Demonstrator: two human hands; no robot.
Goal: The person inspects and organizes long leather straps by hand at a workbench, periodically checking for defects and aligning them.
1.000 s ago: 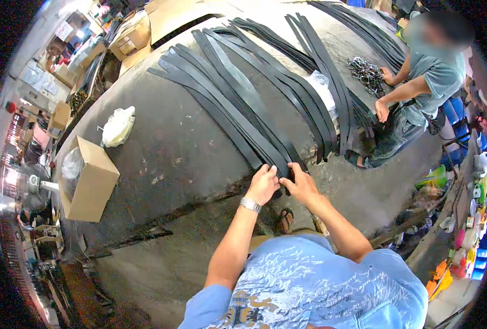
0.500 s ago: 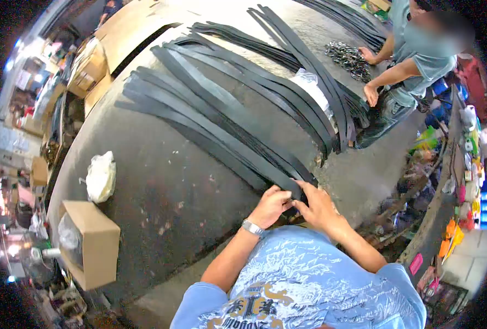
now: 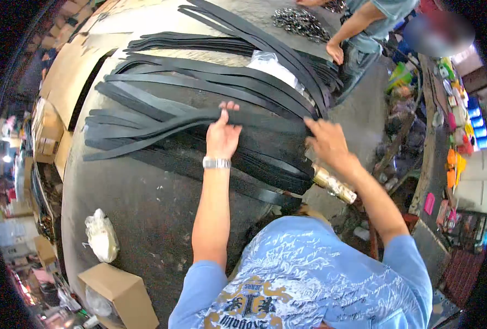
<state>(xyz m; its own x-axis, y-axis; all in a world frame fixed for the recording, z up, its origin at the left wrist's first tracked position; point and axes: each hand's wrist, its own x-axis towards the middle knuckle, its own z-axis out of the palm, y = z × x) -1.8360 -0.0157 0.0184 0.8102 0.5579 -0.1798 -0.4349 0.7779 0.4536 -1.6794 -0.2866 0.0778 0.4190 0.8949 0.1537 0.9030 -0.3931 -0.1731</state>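
Observation:
A raised black strap [image 3: 265, 122], which looks like a belt strip, runs across my left hand [image 3: 223, 137]. The thumb and fingers of that hand, with a metal watch on its wrist, grip the strap partway along. At the strap's right end my right hand [image 3: 329, 143] has its fingers closed on the tip; part of that grip is hidden. Below my hands lies a bundle of similar black straps [image 3: 254, 164], its left ends fanned out. More curved black straps [image 3: 210, 82] lie just beyond, beside a white plastic bag [image 3: 276, 68].
A cardboard box [image 3: 120, 290] and a crumpled white bag [image 3: 102, 237] sit at the near left of the dark table [image 3: 161, 214]. At the far right a co-worker's hand [image 3: 335, 53] is near a pile of metal buckles [image 3: 301, 24]. A gold-coloured roll [image 3: 334, 185] lies below my right hand.
My hands were close together at the bundle's near end. Now they are apart and farther forward, with a strap lifted and stretched between them. The view has shifted to the right.

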